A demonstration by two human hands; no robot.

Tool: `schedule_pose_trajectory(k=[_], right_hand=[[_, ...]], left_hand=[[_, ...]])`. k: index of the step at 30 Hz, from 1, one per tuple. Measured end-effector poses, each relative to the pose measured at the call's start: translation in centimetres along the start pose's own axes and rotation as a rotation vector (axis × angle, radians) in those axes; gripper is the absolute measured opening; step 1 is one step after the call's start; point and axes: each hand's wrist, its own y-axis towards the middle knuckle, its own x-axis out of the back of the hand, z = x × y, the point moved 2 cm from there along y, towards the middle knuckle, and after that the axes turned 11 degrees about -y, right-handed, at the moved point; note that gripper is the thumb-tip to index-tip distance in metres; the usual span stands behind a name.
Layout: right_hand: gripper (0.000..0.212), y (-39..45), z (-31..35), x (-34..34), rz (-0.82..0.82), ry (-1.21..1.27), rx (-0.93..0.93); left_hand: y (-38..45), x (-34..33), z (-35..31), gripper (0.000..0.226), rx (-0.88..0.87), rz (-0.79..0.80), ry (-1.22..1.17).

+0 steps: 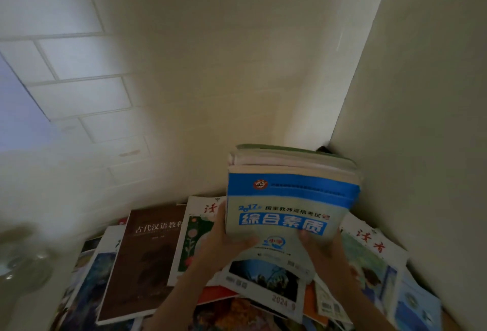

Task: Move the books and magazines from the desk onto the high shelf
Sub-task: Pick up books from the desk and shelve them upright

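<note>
I hold a thick stack of books (290, 198) raised above the desk; its top cover is blue and pale with large Chinese lettering. My left hand (226, 241) grips the stack's left lower edge, thumb on the cover. My right hand (324, 246) grips the right lower edge. Below lie several books and magazines spread over the desk: a brown book (147, 259), a white magazine with flowers (196, 235), a magazine marked 2024 (266, 286), and a magazine with red characters (374, 257). No shelf is in view.
A cream side panel (421, 119) rises close on the right, meeting the wall (237, 67) in a corner just behind the stack. White tiles (79, 61) cover the wall at left. A blurred round glass object (23, 259) sits at the far left.
</note>
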Motion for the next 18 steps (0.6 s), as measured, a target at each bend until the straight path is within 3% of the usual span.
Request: schedule_pose_trajectory(k=[6,11,15,18], right_hand=[[0.046,-1.0,-2.1,0.5,-0.081,-0.09,-0.086],[0.044,-0.3,-0.9,-0.6,-0.169,-0.117,-0.092],[0.041,-1.1,3.3,-2.5,-0.11,-0.162,-0.006],[0.043,-2.5,7.3,-5.7,0.027,-0.136,0.125]], left_hand=[[0.6,-1.8,-0.4,0.068,0.04,-0.045,-0.094],[0.5,-0.8,-1.0,0.062,-0.046,-0.154,-0.168],[-3.0,2.5,-4.4,0.062,-0.144,-0.25,-0.143],[-8.5,6.6,-7.4,0.058,-0.229,-0.417,-0.125]])
